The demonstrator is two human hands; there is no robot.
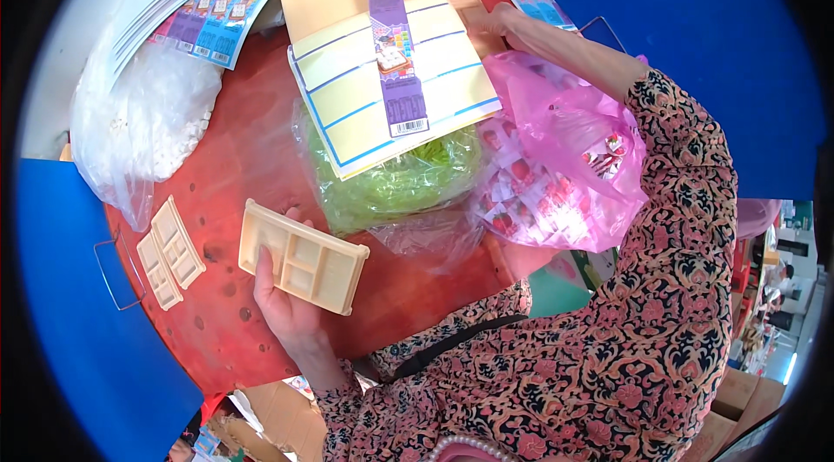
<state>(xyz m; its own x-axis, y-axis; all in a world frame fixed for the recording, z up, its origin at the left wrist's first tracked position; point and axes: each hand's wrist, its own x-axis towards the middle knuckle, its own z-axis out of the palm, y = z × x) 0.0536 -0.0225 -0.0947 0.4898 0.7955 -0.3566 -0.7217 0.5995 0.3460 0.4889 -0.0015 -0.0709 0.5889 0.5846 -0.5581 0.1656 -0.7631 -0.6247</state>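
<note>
My left hand point(291, 310) grips a cream plastic compartment tray point(330, 269) above the near left of the red table, thumb over its front edge. The tray is tilted, and its doubled right edge suggests more than one nested together. At the far side, my right hand point(491, 23) reaches beside a cream piece point(465, 1) that looks like another tray; its fingertips are mostly hidden. Two more cream compartment trays point(171, 249) lie side by side at the left. A purple printed strip point(400, 62) rests on yellowish sheets with blue lines point(334, 106).
Under the sheets is a clear bag of green material point(391, 184). A pink bag point(565, 192) of small printed packets sits to its right. A clear bag of white pieces point(143, 106) and printed sheets point(230, 10) occupy the far left of the red table point(243, 114).
</note>
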